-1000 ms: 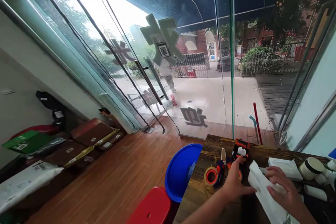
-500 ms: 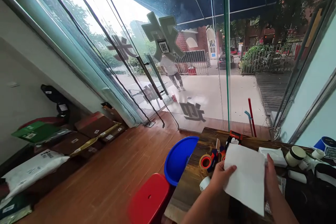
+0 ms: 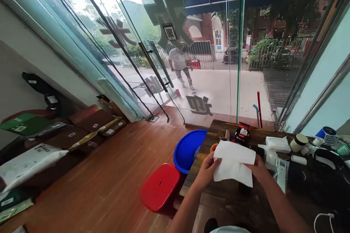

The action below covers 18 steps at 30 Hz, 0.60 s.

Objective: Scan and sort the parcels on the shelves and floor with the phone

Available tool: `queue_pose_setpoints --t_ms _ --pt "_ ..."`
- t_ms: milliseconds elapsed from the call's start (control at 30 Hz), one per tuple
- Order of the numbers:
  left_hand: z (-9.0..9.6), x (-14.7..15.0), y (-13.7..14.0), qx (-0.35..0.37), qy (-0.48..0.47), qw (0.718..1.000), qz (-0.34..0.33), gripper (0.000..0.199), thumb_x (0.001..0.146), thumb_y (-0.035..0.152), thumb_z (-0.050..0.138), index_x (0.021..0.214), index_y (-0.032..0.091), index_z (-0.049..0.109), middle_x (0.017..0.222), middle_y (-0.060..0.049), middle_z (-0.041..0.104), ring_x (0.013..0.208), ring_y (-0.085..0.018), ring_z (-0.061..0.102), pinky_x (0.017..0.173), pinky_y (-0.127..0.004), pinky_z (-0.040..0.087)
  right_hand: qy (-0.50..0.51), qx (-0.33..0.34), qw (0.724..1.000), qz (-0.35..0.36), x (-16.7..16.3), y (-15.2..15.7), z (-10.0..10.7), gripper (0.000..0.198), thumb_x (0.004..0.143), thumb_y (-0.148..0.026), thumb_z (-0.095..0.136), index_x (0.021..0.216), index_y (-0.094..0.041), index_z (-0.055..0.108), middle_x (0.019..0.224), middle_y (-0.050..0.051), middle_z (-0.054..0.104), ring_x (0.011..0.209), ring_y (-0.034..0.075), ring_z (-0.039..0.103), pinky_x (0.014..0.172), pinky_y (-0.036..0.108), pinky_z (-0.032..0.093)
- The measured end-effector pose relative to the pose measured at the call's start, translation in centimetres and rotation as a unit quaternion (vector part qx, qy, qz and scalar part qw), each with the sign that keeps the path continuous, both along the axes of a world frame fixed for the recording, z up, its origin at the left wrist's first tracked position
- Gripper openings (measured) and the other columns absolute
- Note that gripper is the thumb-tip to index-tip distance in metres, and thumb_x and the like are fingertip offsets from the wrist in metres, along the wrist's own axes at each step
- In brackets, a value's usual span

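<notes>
**Over the table [image 3: 216, 129], a sheet [image 3: 233, 162] held between two hands**

At its left edge, the sheet was pinched by the left hand [image 3: 207, 169], the thumb lying on the near face; at its right edge, it was grasped likewise by the right hand [image 3: 259, 169]. Most of the fingers were hidden behind it. The sheet was white, creased and tilted, and spread from one hand to the other; whether it touched the wood could not be told.

Beyond its upper left corner, a tape roll [image 3: 213, 147] showed in part, with a blade [image 3: 227, 134] nearby. A black and orange dispenser [image 3: 242, 133] stood near the far edge. To the right of the right hand lay a clear packet [image 3: 281, 174], a small white roll [image 3: 299, 160], a white bundle [image 3: 278, 144] and a jar [image 3: 299, 142].

Left of the table stood a red stool [image 3: 161, 185] and, just beyond it, a blue basin [image 3: 182, 149]. Farther left, parcels [image 3: 32, 164] were heaped by the wall. Outside, beyond the glass [image 3: 205, 76], a person [image 3: 179, 60] in a white top was on the pale paving [image 3: 216, 80].
</notes>
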<state>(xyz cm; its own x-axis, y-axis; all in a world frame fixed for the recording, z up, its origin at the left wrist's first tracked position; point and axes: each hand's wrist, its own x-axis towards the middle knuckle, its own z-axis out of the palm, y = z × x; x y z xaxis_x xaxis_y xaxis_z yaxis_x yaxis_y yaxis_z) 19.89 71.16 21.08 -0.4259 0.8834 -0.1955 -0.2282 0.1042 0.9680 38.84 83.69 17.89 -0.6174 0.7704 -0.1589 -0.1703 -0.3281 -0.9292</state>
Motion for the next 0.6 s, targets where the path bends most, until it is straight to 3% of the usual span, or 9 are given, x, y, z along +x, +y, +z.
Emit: queue_pose_setpoints --t_ms 67,167,233,333,400,533,600 --pt "0.6 -1.2 -2.0 0.008 0.012 1.0 -0.025 0.068 0.06 0.07 0.079 0.101 0.017 0.074 0.092 -0.006 0.072 0.075 -0.017 0.057 0.065 -0.024 0.045 0.009 -0.003 0.999 0.04 -0.1 -1.3 0.8 0.054 0.041 -0.066 0.089 0.073 -0.027 0.072 0.088 0.007 0.079 0.099 0.037 0.069 0.084 0.047 0.055" --pt "1.9 -3.1 -5.1 0.012 0.029 0.997 -0.073 0.059 0.064 0.068 0.079 0.092 0.016 0.075 0.081 -0.004 0.07 0.068 -0.014 0.054 0.062 -0.023 0.043 0.019 -0.003 0.991 0.132 -1.8 -3.9 2.3 0.067 0.054 -0.086 0.068 0.073 -0.022 0.074 0.082 0.011 0.077 0.089 0.035 0.071 0.075 0.045 0.055" --pt "2.9 -4.5 -7.1 0.017 0.037 0.992 -0.116 0.051 0.066 0.064 0.079 0.084 0.016 0.075 0.074 -0.002 0.067 0.064 -0.013 0.052 0.06 -0.023 0.042 0.015 0.012 0.98 0.197 -3.8 -6.0 3.1 0.064 0.062 -0.081 0.069 0.078 -0.019 0.077 0.084 0.011 0.077 0.083 0.03 0.071 0.071 0.04 0.054" --pt "4.2 -6.8 -9.6 0.035 0.051 0.986 -0.152 0.044 0.065 0.058 0.083 0.069 0.015 0.073 0.069 -0.003 0.065 0.064 -0.013 0.053 0.059 -0.023 0.041 -0.003 0.05 0.965 0.259 -7.2 -9.7 3.6 0.042 0.057 -0.053 0.09 0.076 -0.018 0.077 0.074 0.004 0.075 0.067 0.021 0.066 0.061 0.029 0.049" --pt "4.5 -8.2 -11.0 0.052 0.048 0.99 -0.122 0.047 0.064 0.062 0.081 0.072 0.016 0.073 0.073 -0.004 0.067 0.066 -0.014 0.056 0.061 -0.024 0.043 -0.009 0.072 0.966 0.249 -9.1 -11.8 3.4 0.037 0.055 -0.045 0.093 0.07 -0.017 0.074 0.063 -0.001 0.07 0.058 0.016 0.059 0.055 0.025 0.043" --pt "3.5 -8.9 -13.3 0.094 -0.083 0.99 -0.069 0.084 0.064 0.092 0.053 0.106 0.022 0.073 0.098 -0.009 0.073 0.08 -0.022 0.066 0.071 -0.033 0.052 0.004 0.096 0.985 0.14 -12.0 -14.3 2.5 0.045 0.064 -0.06 0.086 0.077 -0.02 0.069 0.071 0.0 0.071 0.062 0.017 0.06 0.06 0.028 0.046" --pt "2.3 -8.3 -14.2 0.081 -0.157 0.981 -0.082 0.092 0.055 0.092 0.061 0.111 0.021 0.072 0.106 -0.013 0.074 0.087 -0.028 0.069 0.076 -0.04 0.054 0.006 0.104 0.99 0.095 -13.0 -15.0 2.1 0.049 0.066 -0.066 0.081 0.079 -0.022 0.065 0.072 0.001 0.072 0.062 0.019 0.061 0.061 0.03 0.047"
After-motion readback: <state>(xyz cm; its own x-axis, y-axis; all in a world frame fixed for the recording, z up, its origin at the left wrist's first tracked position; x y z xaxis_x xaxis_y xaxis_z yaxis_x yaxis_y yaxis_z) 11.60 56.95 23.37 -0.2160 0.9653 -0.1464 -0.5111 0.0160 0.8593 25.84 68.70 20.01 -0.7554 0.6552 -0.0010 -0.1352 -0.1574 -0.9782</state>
